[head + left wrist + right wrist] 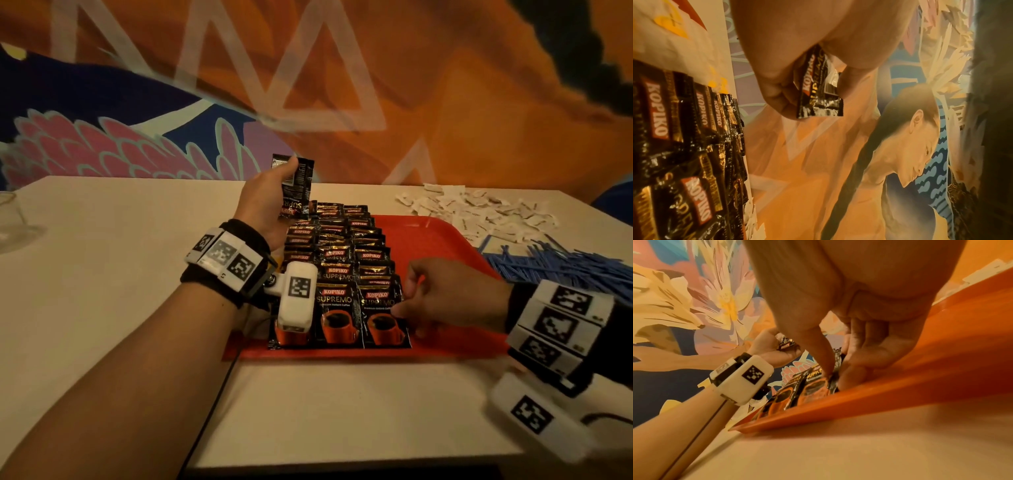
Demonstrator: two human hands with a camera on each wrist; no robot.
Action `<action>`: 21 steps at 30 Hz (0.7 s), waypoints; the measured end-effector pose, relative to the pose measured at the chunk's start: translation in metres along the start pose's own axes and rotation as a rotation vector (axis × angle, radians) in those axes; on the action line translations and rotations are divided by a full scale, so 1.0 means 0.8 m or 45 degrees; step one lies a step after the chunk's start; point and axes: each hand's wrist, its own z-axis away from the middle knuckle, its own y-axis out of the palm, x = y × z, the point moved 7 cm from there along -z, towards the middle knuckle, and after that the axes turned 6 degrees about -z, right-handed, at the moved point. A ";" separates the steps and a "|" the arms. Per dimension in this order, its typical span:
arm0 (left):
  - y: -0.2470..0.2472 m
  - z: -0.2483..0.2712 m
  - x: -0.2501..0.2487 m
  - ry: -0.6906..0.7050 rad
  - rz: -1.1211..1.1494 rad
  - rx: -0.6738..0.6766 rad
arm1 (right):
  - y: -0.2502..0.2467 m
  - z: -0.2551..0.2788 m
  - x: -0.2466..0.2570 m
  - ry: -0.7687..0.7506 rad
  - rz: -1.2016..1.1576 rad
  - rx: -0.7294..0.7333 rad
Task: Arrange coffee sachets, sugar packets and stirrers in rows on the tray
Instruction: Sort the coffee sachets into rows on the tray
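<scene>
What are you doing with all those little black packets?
A person is lining up coffee sachets in rows on a red tray. The left hand holds a few more sachets up above the far end of the tray. The right hand touches the nearest sachet in the right row. The white sugar packets and blue stirrers lie in piles on the table, not yet arranged.

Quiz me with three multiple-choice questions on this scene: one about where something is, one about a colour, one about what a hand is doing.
1. Where are the sugar packets?
A. on the tray
B. on the table beyond the tray
C. in the right hand

2. What colour are the stirrers?
A. blue
B. green
C. white

3. What is the left hand doing?
A. lying flat
B. holding a sachet
C. holding a stirrer

Answers: B, they lie piled past the tray; A, the heap is blue; B, its fingers grip a raised sachet.
</scene>
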 end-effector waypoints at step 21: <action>0.024 0.009 -0.011 0.187 -0.096 0.135 | -0.030 -0.068 0.143 -0.601 -0.511 -0.401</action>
